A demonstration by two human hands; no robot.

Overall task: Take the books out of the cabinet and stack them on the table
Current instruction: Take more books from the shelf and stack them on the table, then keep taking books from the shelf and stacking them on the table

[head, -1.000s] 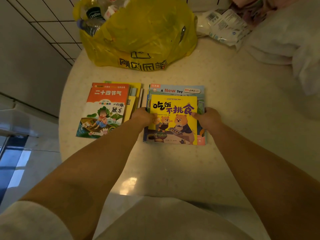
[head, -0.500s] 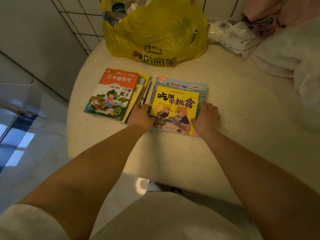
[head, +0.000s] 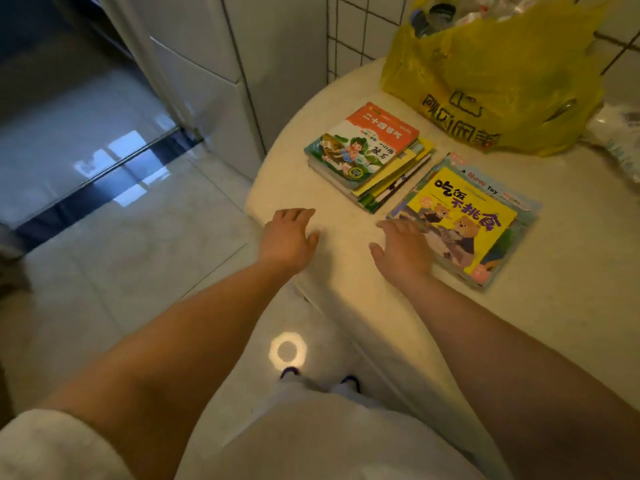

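Behind two book stacks (head: 363,150) sits a yellow bag (head: 491,81); both hands (head: 287,237) spread empty.

Two book stacks (head: 369,157) (head: 464,220) are laid beside the yellow bag (head: 491,81); both empty hands (head: 289,237) (head: 403,249) are spread nearer than the stacks.

"A New Toy" on lower book (head: 485,183)

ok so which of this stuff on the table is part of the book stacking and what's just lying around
Part of the job:
- orange-covered book stack
- yellow bear book on top of the second stack
- table
- left hand and right hand, both open and empty

Just lying about:
- yellow plastic bag
- white wrapper at the right edge
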